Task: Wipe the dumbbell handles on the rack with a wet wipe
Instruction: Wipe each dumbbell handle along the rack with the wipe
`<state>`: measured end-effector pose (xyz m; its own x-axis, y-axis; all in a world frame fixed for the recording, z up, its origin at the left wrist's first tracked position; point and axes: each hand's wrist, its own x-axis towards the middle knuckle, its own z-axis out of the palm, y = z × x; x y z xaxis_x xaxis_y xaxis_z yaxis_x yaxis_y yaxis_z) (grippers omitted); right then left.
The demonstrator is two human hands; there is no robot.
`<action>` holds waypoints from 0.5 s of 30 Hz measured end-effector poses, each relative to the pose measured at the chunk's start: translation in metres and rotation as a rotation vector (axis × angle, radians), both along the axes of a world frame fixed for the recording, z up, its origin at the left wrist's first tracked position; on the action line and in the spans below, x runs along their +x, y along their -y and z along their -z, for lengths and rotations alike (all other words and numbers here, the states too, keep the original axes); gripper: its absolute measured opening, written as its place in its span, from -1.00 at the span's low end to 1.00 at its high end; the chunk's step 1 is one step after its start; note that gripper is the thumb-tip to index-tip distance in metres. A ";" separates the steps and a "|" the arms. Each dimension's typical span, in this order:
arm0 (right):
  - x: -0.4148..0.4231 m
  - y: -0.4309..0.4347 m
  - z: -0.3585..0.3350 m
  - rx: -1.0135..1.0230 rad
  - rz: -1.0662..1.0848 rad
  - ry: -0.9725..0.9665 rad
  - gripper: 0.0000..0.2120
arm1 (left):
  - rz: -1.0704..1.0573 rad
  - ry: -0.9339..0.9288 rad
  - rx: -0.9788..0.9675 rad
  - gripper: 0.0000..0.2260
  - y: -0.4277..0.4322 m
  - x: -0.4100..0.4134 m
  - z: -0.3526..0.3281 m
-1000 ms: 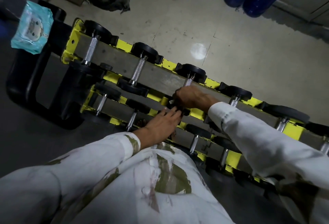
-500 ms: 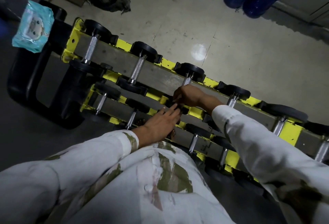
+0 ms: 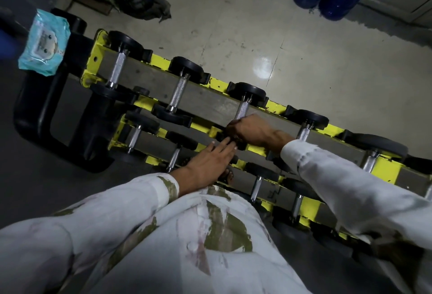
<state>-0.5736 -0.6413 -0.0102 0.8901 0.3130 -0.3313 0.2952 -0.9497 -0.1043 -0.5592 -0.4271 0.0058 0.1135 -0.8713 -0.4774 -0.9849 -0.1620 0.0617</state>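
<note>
Handle [image 3: 242, 109] end gripped by right hand [image 3: 254, 131]; left hand [image 3: 208, 162] flat alongside.

A white long-sleeved shirt [image 3: 205, 254] blotched olive-green and faint red, with buttoned cuffs [image 3: 295, 153].

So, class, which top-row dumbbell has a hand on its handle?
The third dumbbell from the wipe pack: the right hand grips its handle; the others' handles are bare.

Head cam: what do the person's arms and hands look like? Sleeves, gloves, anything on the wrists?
No gloves: the left hand and right hand are bare. The left sleeve and right sleeve are long, loose white fabric with olive-brown blotches, ending in plain cuffs at the wrists. No watch or band shows.
</note>
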 end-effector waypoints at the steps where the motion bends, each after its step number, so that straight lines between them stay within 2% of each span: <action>1: 0.005 0.008 -0.001 -0.007 0.024 0.047 -0.73 | -0.002 0.005 -0.003 -0.41 0.000 0.000 -0.001; 4: 0.005 0.021 -0.001 -0.059 0.142 0.221 -0.77 | -0.011 0.021 0.002 -0.40 -0.001 -0.002 -0.002; 6: -0.009 0.010 0.003 -0.013 0.141 0.237 -0.78 | -0.016 0.031 0.015 -0.40 0.000 -0.004 -0.002; 8: -0.029 -0.007 0.006 0.108 0.281 0.201 -0.69 | -0.031 0.034 0.017 -0.40 0.002 -0.007 -0.003; 10: -0.045 -0.020 0.012 0.306 0.629 0.232 -0.72 | -0.041 0.041 0.017 -0.40 0.002 -0.010 -0.004; 12: -0.053 -0.029 0.022 0.466 1.005 0.221 -0.86 | -0.056 0.051 0.013 -0.39 0.002 -0.013 -0.006; 14: -0.052 -0.031 0.037 0.708 1.287 0.072 -0.96 | -0.069 0.062 0.016 -0.38 0.003 -0.016 -0.006; 15: -0.050 -0.029 0.044 0.841 1.372 -0.008 -0.91 | -0.076 0.065 0.022 -0.38 0.003 -0.018 -0.007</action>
